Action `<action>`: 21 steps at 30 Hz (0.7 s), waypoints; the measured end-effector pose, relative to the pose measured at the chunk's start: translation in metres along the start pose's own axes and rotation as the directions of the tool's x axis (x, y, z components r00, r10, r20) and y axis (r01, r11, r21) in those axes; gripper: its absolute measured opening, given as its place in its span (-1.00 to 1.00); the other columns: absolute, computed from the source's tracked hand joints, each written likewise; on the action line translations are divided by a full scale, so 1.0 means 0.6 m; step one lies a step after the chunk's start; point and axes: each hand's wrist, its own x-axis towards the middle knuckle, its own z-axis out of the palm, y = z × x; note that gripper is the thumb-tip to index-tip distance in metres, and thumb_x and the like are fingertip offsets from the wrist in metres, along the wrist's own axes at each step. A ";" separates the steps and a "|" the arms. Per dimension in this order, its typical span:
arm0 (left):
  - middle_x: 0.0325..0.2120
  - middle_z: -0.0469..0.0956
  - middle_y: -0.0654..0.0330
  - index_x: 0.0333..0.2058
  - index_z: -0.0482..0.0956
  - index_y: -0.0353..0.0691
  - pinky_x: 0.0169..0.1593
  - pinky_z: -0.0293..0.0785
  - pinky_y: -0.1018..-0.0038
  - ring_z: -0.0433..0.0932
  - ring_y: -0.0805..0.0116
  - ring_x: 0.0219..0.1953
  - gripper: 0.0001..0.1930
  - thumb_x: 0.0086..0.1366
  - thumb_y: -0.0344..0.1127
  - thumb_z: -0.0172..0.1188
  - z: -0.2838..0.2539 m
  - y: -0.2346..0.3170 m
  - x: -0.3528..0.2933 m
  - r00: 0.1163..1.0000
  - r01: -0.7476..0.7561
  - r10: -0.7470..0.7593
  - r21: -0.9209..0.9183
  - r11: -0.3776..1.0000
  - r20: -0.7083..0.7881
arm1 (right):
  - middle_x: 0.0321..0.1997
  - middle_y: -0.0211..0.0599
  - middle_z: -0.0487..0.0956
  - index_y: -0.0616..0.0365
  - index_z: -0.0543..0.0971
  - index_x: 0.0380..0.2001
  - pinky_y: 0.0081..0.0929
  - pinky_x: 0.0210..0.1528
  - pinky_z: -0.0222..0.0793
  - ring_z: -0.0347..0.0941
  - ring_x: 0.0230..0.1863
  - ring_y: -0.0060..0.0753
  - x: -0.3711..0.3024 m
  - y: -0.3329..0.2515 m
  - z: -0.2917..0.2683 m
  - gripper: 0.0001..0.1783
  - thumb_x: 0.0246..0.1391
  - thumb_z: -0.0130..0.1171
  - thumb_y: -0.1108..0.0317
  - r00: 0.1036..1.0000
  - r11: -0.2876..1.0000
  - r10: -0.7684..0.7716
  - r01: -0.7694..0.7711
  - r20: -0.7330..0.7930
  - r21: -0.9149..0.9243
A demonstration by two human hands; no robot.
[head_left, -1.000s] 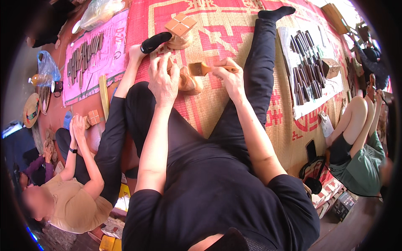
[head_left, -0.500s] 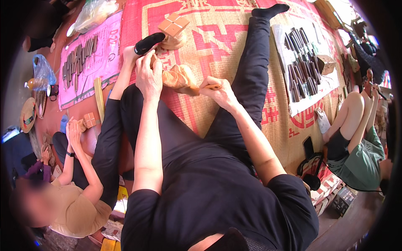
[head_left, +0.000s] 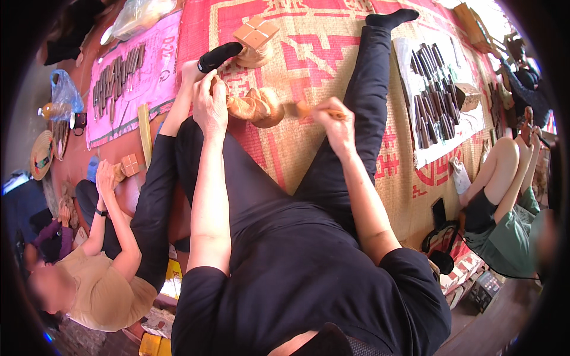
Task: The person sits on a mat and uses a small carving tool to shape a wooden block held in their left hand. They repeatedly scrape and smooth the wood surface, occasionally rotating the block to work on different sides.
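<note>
A carved, pale orange-brown wooden piece (head_left: 258, 107) with curling folds lies over the mat between my legs. My left hand (head_left: 211, 107) is closed on its left end; the fingers hide the part they grip. Just off the carving's right side, my right hand (head_left: 335, 123) is closed round a brush (head_left: 304, 110) with a light wooden handle. The brush end points left toward the carving and is smeared by motion. Beyond my left hand, close to my foot in its black sock (head_left: 219, 56), stands a square-topped wooden block (head_left: 255, 31) with pale crossing lines, on a rounded carved part.
Rows of carving tools lie on a pink cloth (head_left: 163, 65) at left and a white cloth (head_left: 436, 153) at right. My legs stretch over the red-and-tan mat (head_left: 309, 53). People sit at left (head_left: 104, 285) and right (head_left: 504, 237), each handling wood.
My right hand has drawn the brush to the right, away from the carving's edge. My left hand keeps its hold. The whole view has shifted slightly.
</note>
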 end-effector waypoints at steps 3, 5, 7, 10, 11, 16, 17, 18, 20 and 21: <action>-0.08 0.50 0.11 0.03 0.55 -0.12 0.09 0.37 0.35 0.49 0.16 0.02 -0.64 0.34 -0.14 0.01 -0.003 -0.012 0.004 1.000 -0.010 0.010 -0.003 1.000 0.001 | -0.53 -0.54 0.50 0.23 0.57 -0.50 -0.67 -0.41 0.24 0.31 -0.49 -0.74 0.032 0.006 -0.029 -0.95 -0.03 0.26 0.54 0.998 0.971 0.038 -0.022 -0.060 0.239; -0.06 0.48 0.12 0.04 0.54 -0.10 0.10 0.37 0.31 0.47 0.14 0.04 -0.62 0.33 -0.12 0.00 -0.005 -0.011 0.000 1.000 -0.002 0.002 -0.024 1.000 0.015 | -0.52 -0.53 0.50 0.23 0.59 -0.48 -0.68 -0.41 0.23 0.32 -0.49 -0.73 0.029 -0.013 -0.018 -0.95 -0.02 0.28 0.51 0.999 0.969 -0.026 0.014 0.046 0.247; -0.07 0.48 0.12 0.04 0.54 -0.09 0.09 0.38 0.30 0.48 0.14 0.03 -0.63 0.33 -0.13 0.01 -0.007 -0.001 -0.004 1.000 0.016 -0.015 -0.026 1.000 0.023 | -0.51 -0.49 0.53 0.22 0.61 -0.44 -0.66 -0.39 0.26 0.35 -0.48 -0.70 0.019 -0.020 0.011 -0.94 -0.03 0.29 0.48 0.980 0.917 0.092 -0.152 0.175 0.368; -0.08 0.48 0.12 0.04 0.54 -0.08 0.09 0.39 0.28 0.49 0.13 0.02 -0.64 0.32 -0.15 0.05 -0.002 0.008 -0.015 0.998 -0.064 0.064 -0.004 0.998 0.007 | -0.50 -0.46 0.56 0.21 0.60 -0.45 -0.66 -0.38 0.30 0.34 -0.48 -0.71 0.034 0.004 0.018 -0.96 -0.03 0.27 0.50 0.987 0.960 0.114 -0.139 0.117 0.241; -0.08 0.47 0.12 0.04 0.54 -0.08 0.07 0.41 0.28 0.48 0.13 0.02 -0.65 0.30 -0.18 0.08 -0.002 0.017 -0.023 0.997 -0.071 0.071 0.011 0.997 0.015 | -0.50 -0.45 0.56 0.21 0.60 -0.45 -0.66 -0.38 0.30 0.34 -0.48 -0.72 0.040 0.008 0.014 -0.96 -0.03 0.27 0.51 0.999 0.980 0.012 -0.022 0.053 0.197; -0.08 0.45 0.17 0.03 0.54 -0.06 0.04 0.46 0.27 0.47 0.14 0.01 -0.62 0.21 -0.26 0.18 0.002 0.033 -0.046 0.980 -0.196 0.194 0.051 0.979 0.043 | -0.52 -0.49 0.52 0.24 0.58 -0.48 -0.66 -0.36 0.28 0.37 -0.45 -0.71 0.047 -0.005 0.013 -0.94 -0.04 0.27 0.50 0.990 0.941 0.104 -0.128 0.091 0.313; -0.08 0.45 0.18 0.03 0.55 -0.05 0.04 0.46 0.26 0.47 0.14 0.01 -0.61 0.20 -0.26 0.19 0.005 0.037 -0.049 0.976 -0.218 0.216 0.060 0.974 0.036 | -0.52 -0.47 0.53 0.23 0.58 -0.47 -0.65 -0.36 0.29 0.39 -0.45 -0.70 0.045 -0.008 0.018 -0.94 -0.04 0.27 0.48 0.980 0.929 0.114 -0.163 0.162 0.333; -0.08 0.44 0.19 0.02 0.55 -0.04 0.03 0.48 0.27 0.46 0.15 0.01 -0.59 0.15 -0.30 0.22 0.008 0.043 -0.053 0.975 -0.222 0.219 0.076 0.972 0.047 | -0.52 -0.47 0.54 0.21 0.59 -0.47 -0.63 -0.37 0.30 0.39 -0.46 -0.69 0.046 0.004 0.026 -0.93 -0.03 0.27 0.45 0.966 0.958 0.138 -0.185 0.217 0.218; -0.09 0.45 0.19 0.01 0.55 -0.04 0.03 0.48 0.28 0.46 0.15 0.01 -0.59 0.14 -0.32 0.23 0.010 0.061 -0.059 0.967 -0.251 0.247 0.080 0.965 0.065 | -0.55 -0.51 0.53 0.20 0.59 -0.46 -0.63 -0.40 0.29 0.36 -0.50 -0.70 0.047 0.018 0.035 -0.93 -0.02 0.27 0.45 0.994 0.997 0.050 -0.045 0.092 -0.063; -0.09 0.45 0.19 0.01 0.56 -0.04 0.03 0.49 0.28 0.47 0.15 0.00 -0.59 0.13 -0.33 0.23 0.010 0.068 -0.063 0.963 -0.266 0.261 0.082 0.960 0.074 | -0.55 -0.52 0.53 0.21 0.59 -0.47 -0.64 -0.41 0.29 0.36 -0.51 -0.70 0.047 0.027 0.036 -0.93 -0.02 0.26 0.44 1.000 0.994 0.004 -0.002 0.014 -0.105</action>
